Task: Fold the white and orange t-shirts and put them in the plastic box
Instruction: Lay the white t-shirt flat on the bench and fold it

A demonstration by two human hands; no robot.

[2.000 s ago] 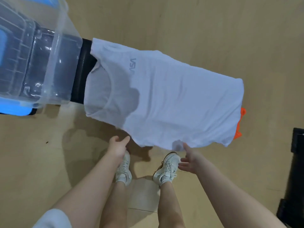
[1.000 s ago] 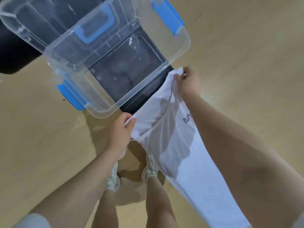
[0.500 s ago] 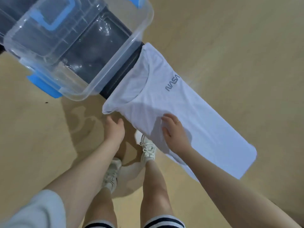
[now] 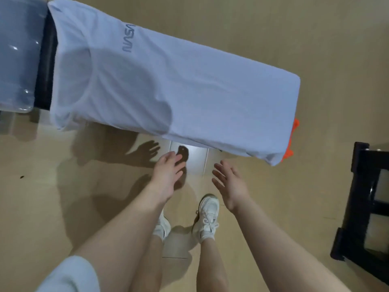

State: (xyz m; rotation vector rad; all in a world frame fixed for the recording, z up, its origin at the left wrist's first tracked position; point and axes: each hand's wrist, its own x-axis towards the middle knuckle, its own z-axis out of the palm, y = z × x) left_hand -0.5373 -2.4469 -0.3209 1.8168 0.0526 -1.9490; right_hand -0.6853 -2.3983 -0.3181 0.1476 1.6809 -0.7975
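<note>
The white t-shirt (image 4: 189, 85), with grey NASA lettering near its collar, lies spread flat along a narrow black bench (image 4: 45, 66), its sides folded in. A bit of the orange t-shirt (image 4: 291, 142) peeks out from under its right end. The clear plastic box (image 4: 19, 60) stands at the left end of the bench, cut off by the frame edge. My left hand (image 4: 167, 175) and my right hand (image 4: 231, 184) hover just below the shirt's near edge, both with fingers spread and holding nothing. Neither hand touches the cloth.
Light wooden floor (image 4: 315, 39) lies all around the bench. A black frame of furniture (image 4: 366, 207) stands at the right edge. My legs and white sneakers (image 4: 207, 216) are directly below the hands.
My right hand has lifted off the white t-shirt and both hands have drawn back below its near edge. The view has swung right, so the box sits at the far left.
</note>
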